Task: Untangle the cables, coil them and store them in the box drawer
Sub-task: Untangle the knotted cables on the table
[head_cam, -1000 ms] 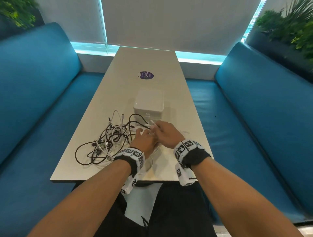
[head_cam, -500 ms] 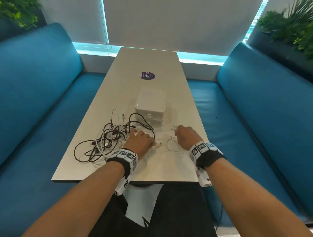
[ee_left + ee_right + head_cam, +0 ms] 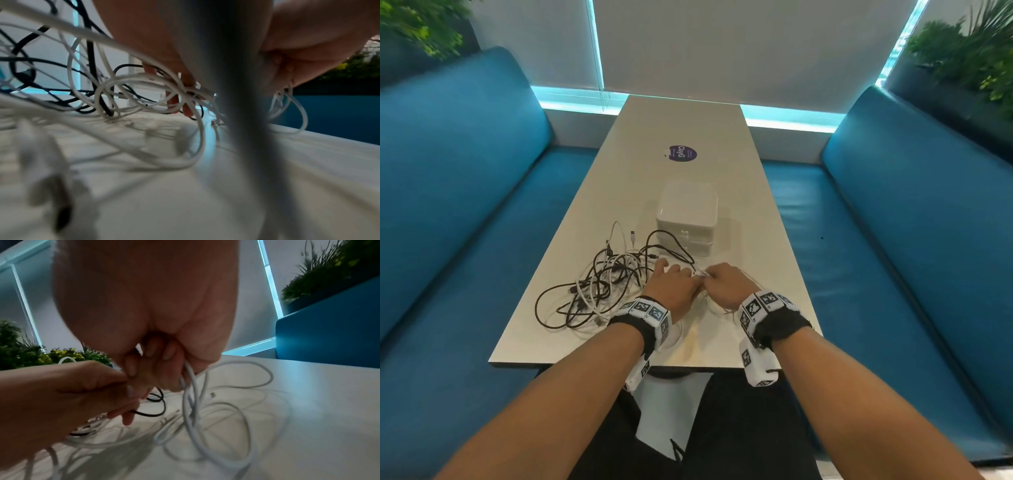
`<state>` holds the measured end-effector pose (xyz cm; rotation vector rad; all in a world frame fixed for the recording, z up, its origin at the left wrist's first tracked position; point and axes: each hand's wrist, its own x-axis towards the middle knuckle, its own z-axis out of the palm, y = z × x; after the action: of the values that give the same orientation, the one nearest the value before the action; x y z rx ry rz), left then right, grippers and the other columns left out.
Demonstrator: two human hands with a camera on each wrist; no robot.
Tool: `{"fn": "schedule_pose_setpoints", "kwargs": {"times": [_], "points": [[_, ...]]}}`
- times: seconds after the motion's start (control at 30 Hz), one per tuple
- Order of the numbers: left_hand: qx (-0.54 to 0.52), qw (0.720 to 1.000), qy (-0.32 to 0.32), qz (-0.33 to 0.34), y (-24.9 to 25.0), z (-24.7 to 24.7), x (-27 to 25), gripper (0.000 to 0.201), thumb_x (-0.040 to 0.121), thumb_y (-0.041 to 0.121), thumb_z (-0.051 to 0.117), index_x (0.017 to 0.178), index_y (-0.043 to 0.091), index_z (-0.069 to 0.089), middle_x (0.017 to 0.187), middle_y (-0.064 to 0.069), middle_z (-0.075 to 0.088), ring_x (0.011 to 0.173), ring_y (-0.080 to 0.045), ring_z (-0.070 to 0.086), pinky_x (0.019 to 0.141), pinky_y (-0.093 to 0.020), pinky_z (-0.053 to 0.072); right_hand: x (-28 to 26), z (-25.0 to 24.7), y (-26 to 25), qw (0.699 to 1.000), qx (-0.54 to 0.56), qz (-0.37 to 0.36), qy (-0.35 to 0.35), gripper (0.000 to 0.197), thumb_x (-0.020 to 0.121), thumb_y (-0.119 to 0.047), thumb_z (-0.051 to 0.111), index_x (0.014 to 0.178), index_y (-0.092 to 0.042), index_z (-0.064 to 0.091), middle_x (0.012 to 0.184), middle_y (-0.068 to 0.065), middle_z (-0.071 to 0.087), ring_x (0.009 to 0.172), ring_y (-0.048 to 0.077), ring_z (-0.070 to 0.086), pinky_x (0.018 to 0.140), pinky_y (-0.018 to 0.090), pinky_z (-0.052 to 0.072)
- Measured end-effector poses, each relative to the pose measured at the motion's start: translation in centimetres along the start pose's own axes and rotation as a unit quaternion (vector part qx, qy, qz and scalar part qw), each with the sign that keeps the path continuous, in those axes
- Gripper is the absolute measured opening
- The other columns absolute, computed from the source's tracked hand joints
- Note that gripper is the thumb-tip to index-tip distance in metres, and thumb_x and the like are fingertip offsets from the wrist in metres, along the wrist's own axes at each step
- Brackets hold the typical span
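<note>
A tangle of black and white cables [image 3: 599, 284] lies on the near left of the pale table [image 3: 698, 346]. Behind it stands the white drawer box [image 3: 686, 219] with its drawers closed. My left hand [image 3: 688, 274] and right hand [image 3: 710, 275] meet just in front of the box. Both pinch a thin white cable [image 3: 191, 386]. Its loops hang from my right hand [image 3: 156, 363] and spread over the table on the right. Fingers of the left hand [image 3: 185, 97] reach among white loops at the edge of the tangle. A white plug end [image 3: 700, 273] shows between the two hands.
A purple round sticker [image 3: 680, 153] sits on the table farther back. Blue padded benches run along the left [image 3: 465, 205] and the right [image 3: 911, 222]. Green plants [image 3: 969, 58] stand behind the bench backs. The near table edge is just below my wrists.
Half a second ago my right hand was out to the right with the white cable. It has come back to meet the left hand. The left hand has barely moved.
</note>
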<state>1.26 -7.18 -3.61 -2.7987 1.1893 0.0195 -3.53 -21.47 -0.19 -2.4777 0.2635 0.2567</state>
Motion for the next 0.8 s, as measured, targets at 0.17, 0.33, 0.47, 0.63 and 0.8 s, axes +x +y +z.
{"fn": "schedule_pose_setpoints", "kwargs": {"times": [0.17,0.33,0.47,0.63,0.8], "points": [[-0.046,0.999,0.002,-0.026,-0.4,1.1,-0.6,0.032,0.107,0.039,0.029,0.115,0.025,0.057,0.108,0.001,0.062,0.111,-0.025,0.054,0.108,-0.051,0.025,0.5,-0.3,1.5,0.995,-0.093,0.026,0.015,0.022,0.095,-0.027,0.051,0.097,-0.015,0.069,0.1,0.011,0.069,0.09,0.03,0.064,0.075,0.033,0.049],[-0.059,0.996,-0.011,-0.062,-1.7,1.2,-0.5,0.032,0.108,0.037,0.026,0.113,0.027,0.057,0.111,0.002,0.062,0.113,-0.025,0.052,0.108,-0.049,0.024,-0.1,-2.7,4.4,0.969,-0.183,0.112,0.119,0.023,0.096,-0.017,0.043,0.108,-0.013,0.063,0.108,0.01,0.064,0.098,0.032,0.063,0.08,0.036,0.05],[-0.052,0.996,-0.046,-0.05,-1.2,0.3,0.3,0.022,0.105,0.027,0.033,0.103,0.034,0.053,0.108,0.002,0.065,0.112,-0.026,0.053,0.108,-0.049,0.023,-0.1,-2.1,3.9,0.981,-0.126,0.047,0.139,0.027,0.094,-0.016,0.044,0.113,-0.009,0.061,0.113,0.013,0.066,0.103,0.032,0.061,0.087,0.038,0.052],[-0.027,0.998,-0.056,-0.016,-0.5,-0.8,0.8,0.026,0.102,0.024,0.034,0.108,0.029,0.059,0.102,0.003,0.069,0.105,-0.026,0.056,0.105,-0.052,0.025,0.4,-0.3,1.5,0.978,-0.102,-0.058,0.171,0.03,0.103,-0.026,0.037,0.097,-0.007,0.059,0.094,0.017,0.067,0.089,0.036,0.061,0.067,0.033,0.037],[-0.059,0.996,-0.041,-0.048,-0.3,-1.9,1.2,0.021,0.096,0.016,0.036,0.098,0.024,0.056,0.072,0.008,0.053,0.087,-0.024,0.056,0.1,-0.046,0.026,0.6,1.1,0.2,0.981,-0.119,-0.021,0.15,0.035,0.104,-0.032,0.03,0.103,-0.013,0.06,0.101,0.015,0.065,0.093,0.035,0.061,0.071,0.037,0.044]]}}
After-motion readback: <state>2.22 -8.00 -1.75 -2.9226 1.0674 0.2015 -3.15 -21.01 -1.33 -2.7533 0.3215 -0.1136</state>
